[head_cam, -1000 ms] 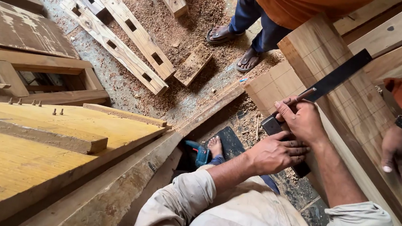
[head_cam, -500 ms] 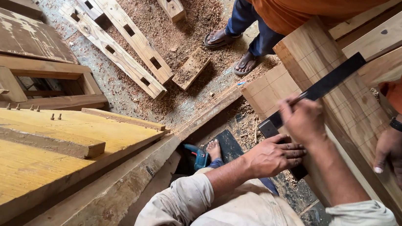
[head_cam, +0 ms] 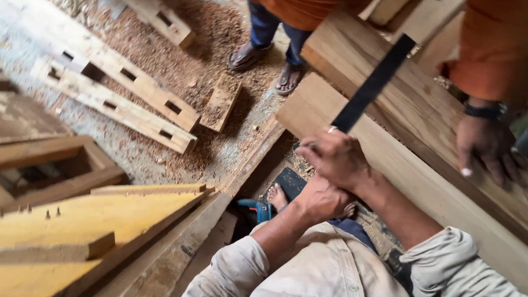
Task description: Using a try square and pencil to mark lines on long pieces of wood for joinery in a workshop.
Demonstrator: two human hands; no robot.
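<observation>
Right hand point(head_cam: 334, 155): grip pinching a pencil, hardly visible, against the square's black blade point(head_cam: 373, 81).
Left hand point(head_cam: 320, 199): curled shut below it — steadying.
Plank point(head_cam: 404, 168): under the blade; a co-worker's hand point(head_cam: 490, 148) presses the upper board.

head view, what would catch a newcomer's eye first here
The black square blade lying across the pale wooden plank stands out, with the right hand and left hand bunched at its near end. At right, a co-worker's hand rests on the upper plank. Mortised beams lie in sawdust at left.
</observation>
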